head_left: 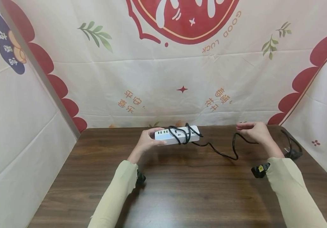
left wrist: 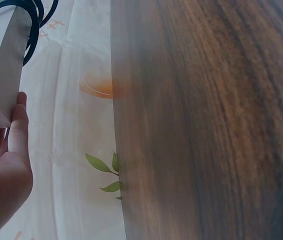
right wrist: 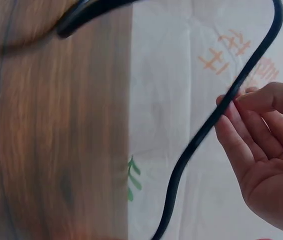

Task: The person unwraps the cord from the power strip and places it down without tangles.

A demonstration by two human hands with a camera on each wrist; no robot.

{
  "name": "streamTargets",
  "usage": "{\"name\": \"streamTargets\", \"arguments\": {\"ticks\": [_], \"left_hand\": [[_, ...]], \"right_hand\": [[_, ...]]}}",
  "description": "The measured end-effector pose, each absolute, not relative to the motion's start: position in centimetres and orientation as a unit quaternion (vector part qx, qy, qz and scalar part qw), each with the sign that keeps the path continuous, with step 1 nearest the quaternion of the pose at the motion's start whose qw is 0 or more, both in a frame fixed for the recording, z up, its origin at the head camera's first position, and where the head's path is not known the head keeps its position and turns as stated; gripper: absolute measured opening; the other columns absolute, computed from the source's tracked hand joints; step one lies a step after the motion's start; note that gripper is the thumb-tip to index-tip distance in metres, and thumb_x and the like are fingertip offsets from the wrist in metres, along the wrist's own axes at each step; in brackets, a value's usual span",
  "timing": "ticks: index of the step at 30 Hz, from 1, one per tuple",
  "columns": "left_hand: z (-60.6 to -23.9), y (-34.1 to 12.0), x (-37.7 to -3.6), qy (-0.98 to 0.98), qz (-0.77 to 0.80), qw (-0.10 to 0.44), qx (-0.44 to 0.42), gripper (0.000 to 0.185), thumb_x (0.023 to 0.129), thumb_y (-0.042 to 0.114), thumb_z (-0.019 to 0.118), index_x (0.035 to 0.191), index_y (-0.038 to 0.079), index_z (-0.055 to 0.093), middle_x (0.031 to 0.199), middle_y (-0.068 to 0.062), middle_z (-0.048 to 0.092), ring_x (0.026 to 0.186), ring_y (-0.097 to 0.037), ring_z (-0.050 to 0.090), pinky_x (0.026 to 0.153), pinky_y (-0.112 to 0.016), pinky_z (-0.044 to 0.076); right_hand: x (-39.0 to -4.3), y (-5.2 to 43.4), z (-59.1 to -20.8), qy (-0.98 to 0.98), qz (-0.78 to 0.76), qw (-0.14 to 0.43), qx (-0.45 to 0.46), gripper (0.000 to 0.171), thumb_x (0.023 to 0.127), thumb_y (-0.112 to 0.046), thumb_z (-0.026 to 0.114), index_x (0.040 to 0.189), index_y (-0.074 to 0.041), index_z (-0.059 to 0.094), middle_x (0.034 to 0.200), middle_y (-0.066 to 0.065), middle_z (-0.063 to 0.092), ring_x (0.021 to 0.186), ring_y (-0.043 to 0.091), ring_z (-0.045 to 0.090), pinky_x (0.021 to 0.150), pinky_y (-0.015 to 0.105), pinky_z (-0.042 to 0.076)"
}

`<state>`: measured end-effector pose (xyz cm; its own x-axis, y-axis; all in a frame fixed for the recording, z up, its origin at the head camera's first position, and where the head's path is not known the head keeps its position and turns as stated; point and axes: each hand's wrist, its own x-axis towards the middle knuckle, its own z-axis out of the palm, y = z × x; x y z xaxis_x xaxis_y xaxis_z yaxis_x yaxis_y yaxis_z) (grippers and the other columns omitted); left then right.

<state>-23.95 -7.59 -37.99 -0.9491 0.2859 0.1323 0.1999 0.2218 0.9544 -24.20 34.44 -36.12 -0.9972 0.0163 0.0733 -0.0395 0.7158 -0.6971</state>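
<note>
A white power strip is lifted just above the far middle of the wooden table. My left hand grips its left end; the left wrist view shows the fingers curled under the strip's white body. A black cord is wrapped in a few loops around the strip and trails right in a slack curve. My right hand pinches this cord; in the right wrist view the cord passes between thumb and fingertips.
The cord's far end with its black plug lies by the table's right edge. Printed cloth walls close in the back and both sides. Small black cameras sit at each wrist.
</note>
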Motion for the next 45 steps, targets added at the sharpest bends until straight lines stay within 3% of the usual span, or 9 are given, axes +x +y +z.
{"name": "streamTargets", "arguments": {"ticks": [3, 7, 15, 25, 35, 45], "left_hand": [[-38.0, -7.6, -24.0, 0.78, 0.605, 0.034, 0.158, 0.051, 0.066, 0.005, 0.079, 0.113, 0.0, 0.061, 0.109, -0.015, 0.062, 0.086, -0.016, 0.053, 0.074, -0.025, 0.042], [-38.2, -7.6, -24.1, 0.778, 0.607, 0.032, 0.158, 0.051, 0.065, 0.005, 0.079, 0.113, 0.0, 0.061, 0.108, -0.015, 0.062, 0.085, -0.015, 0.053, 0.073, -0.025, 0.042], [-38.2, -7.5, -24.2, 0.775, 0.609, 0.036, 0.165, 0.052, 0.065, 0.004, 0.079, 0.114, 0.0, 0.061, 0.109, -0.016, 0.061, 0.085, -0.015, 0.053, 0.073, -0.024, 0.043], [-38.1, -7.5, -24.1, 0.773, 0.611, 0.036, 0.165, 0.051, 0.066, 0.004, 0.078, 0.114, -0.001, 0.06, 0.11, -0.017, 0.061, 0.085, -0.015, 0.054, 0.073, -0.024, 0.043], [-37.8, -7.4, -24.0, 0.776, 0.607, 0.034, 0.164, 0.052, 0.065, 0.005, 0.079, 0.114, 0.0, 0.061, 0.111, -0.015, 0.061, 0.087, -0.016, 0.054, 0.074, -0.025, 0.042], [-37.8, -7.3, -23.9, 0.772, 0.612, 0.038, 0.165, 0.052, 0.066, 0.004, 0.079, 0.114, -0.001, 0.06, 0.11, -0.016, 0.061, 0.087, -0.017, 0.054, 0.074, -0.025, 0.043]], "right_hand": [[-24.1, 33.7, -35.7, -0.91, 0.412, 0.044, 0.017, 0.042, 0.087, -0.024, 0.062, 0.117, 0.004, 0.058, 0.091, -0.006, 0.069, 0.075, -0.013, 0.055, 0.069, 0.013, 0.043], [-24.2, 32.7, -35.5, -0.9, 0.434, 0.04, 0.023, 0.044, 0.087, -0.025, 0.061, 0.117, 0.007, 0.057, 0.086, -0.013, 0.068, 0.074, -0.011, 0.056, 0.065, 0.015, 0.046], [-24.8, 31.3, -34.2, -0.882, 0.471, 0.001, 0.026, 0.05, 0.086, -0.025, 0.062, 0.12, 0.011, 0.052, 0.089, -0.01, 0.066, 0.074, -0.007, 0.059, 0.069, 0.017, 0.048], [-25.1, 29.9, -31.6, -0.875, 0.483, 0.006, 0.032, 0.05, 0.084, -0.025, 0.066, 0.118, 0.009, 0.054, 0.087, -0.012, 0.067, 0.074, -0.003, 0.062, 0.068, 0.019, 0.049], [-25.9, 27.8, -29.8, -0.874, 0.484, 0.009, 0.042, 0.045, 0.084, -0.022, 0.065, 0.116, 0.008, 0.057, 0.096, 0.0, 0.067, 0.077, -0.002, 0.061, 0.071, 0.018, 0.049], [-26.9, 25.7, -30.5, -0.865, 0.498, 0.004, 0.058, 0.042, 0.084, -0.013, 0.065, 0.115, 0.013, 0.055, 0.089, -0.004, 0.067, 0.075, -0.001, 0.061, 0.072, 0.022, 0.049]]}}
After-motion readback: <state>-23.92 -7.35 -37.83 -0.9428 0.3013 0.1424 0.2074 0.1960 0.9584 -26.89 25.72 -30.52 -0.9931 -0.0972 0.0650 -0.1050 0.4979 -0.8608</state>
